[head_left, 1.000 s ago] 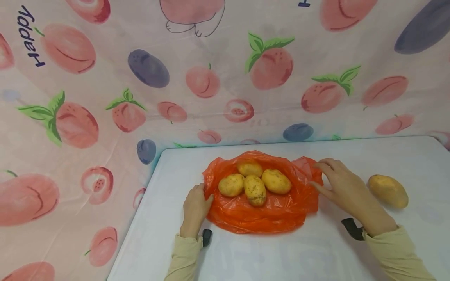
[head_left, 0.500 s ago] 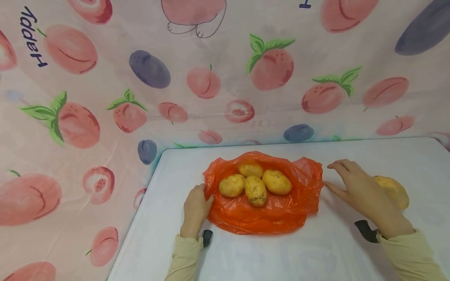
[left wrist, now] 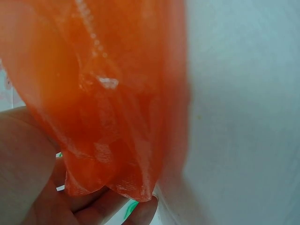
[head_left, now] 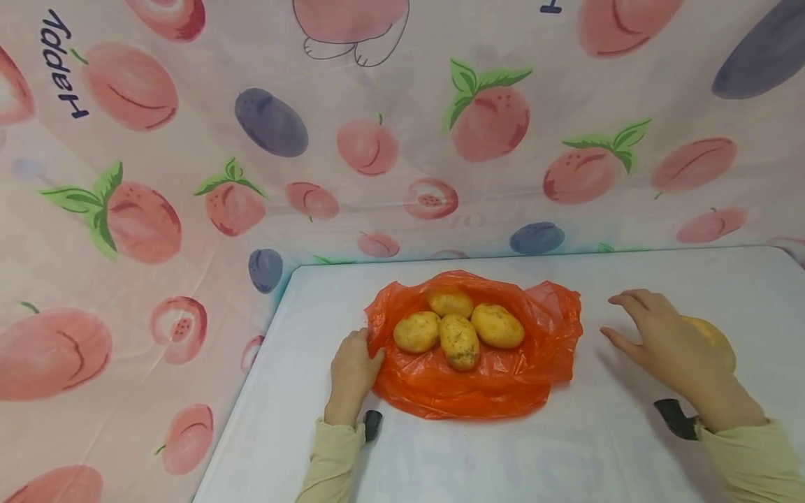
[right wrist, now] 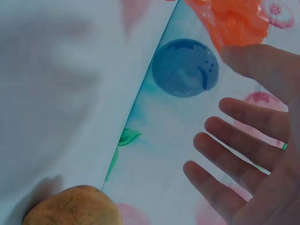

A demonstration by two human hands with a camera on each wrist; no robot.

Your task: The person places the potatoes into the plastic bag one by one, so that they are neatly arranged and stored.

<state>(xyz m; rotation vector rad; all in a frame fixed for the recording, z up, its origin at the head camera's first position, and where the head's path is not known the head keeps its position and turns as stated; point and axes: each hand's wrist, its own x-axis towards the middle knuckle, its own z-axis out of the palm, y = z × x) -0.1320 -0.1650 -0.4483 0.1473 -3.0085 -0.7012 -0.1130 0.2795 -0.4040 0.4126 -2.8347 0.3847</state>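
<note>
An orange plastic bag lies spread with its mouth up, several potatoes clustered in it. At its left edge, my left hand holds the plastic. The left wrist view shows the bag's crumpled edge between thumb and fingers. My right hand hovers over the table to the right of the bag, touching nothing, thumb and fingers spread apart. Beneath and behind it is a single loose potato, partly hidden by the hand in the head view. The right wrist view catches this potato at the bottom left.
Everything rests on a white-covered table. A fruit-printed cloth hangs behind and to the left of it. Black wrist mounts stick out from both sleeves.
My right hand has let go of the bag's right edge and moved right, and now partly covers the loose potato. The left hand and the bagged potatoes stay in place.
</note>
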